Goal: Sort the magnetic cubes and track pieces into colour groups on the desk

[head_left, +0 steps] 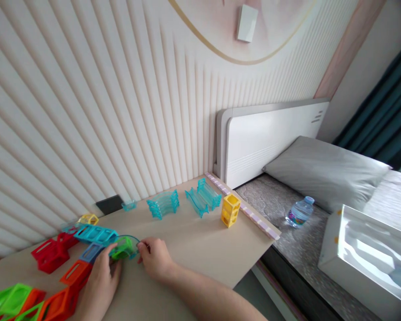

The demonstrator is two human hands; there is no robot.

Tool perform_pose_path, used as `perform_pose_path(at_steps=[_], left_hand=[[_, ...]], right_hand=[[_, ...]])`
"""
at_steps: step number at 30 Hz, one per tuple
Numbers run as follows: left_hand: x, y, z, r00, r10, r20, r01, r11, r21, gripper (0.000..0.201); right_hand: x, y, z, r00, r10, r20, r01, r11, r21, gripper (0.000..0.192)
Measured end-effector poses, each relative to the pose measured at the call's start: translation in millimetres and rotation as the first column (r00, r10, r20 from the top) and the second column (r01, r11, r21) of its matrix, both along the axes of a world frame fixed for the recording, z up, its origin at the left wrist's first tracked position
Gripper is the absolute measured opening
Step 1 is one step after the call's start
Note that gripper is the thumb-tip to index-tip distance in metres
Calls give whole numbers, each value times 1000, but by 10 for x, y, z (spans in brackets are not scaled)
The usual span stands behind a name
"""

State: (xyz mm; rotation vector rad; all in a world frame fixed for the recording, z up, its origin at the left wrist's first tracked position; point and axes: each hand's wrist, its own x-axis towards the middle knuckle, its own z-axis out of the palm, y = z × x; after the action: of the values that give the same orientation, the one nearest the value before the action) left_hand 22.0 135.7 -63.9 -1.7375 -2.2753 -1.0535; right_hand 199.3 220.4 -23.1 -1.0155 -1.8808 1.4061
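My left hand (102,276) is closed at the left end of a translucent green block (122,248), its index finger and thumb at the block's edge. My right hand (155,258) pinches the right end of a thin, curved teal track piece (133,238), which arches beside the green block. Beyond my left fingers lie a blue-grey block (92,252) and a row of light-blue blocks (96,234). Orange blocks (76,273) run along the left side of my left hand. Part of the green block is hidden by my fingers.
Red blocks (50,255) and lime-green blocks (11,299) are at the left. Stacked teal track pieces (163,204), more teal pieces (203,197) and a yellow block stack (230,210) stand farther back. A bottle (300,212) and white box (357,272) are on the bed.
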Motion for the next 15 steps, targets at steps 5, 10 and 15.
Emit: perform_pose_path(at_steps=[5,10,15], left_hand=[[53,41,17,970,136,200,-123,989,-77,80],[54,155,73,954,162,252,-141,985,-99,91],[-7,165,139,993,60,100,-62,998,20,76]], right_hand=[[-16,9,-28,999,-26,-30,25,999,-42,32],[-41,10,-109,999,-34,3,34,999,-23,40],[-24,51,-83,996,-71,-51,68,995,-67,47]])
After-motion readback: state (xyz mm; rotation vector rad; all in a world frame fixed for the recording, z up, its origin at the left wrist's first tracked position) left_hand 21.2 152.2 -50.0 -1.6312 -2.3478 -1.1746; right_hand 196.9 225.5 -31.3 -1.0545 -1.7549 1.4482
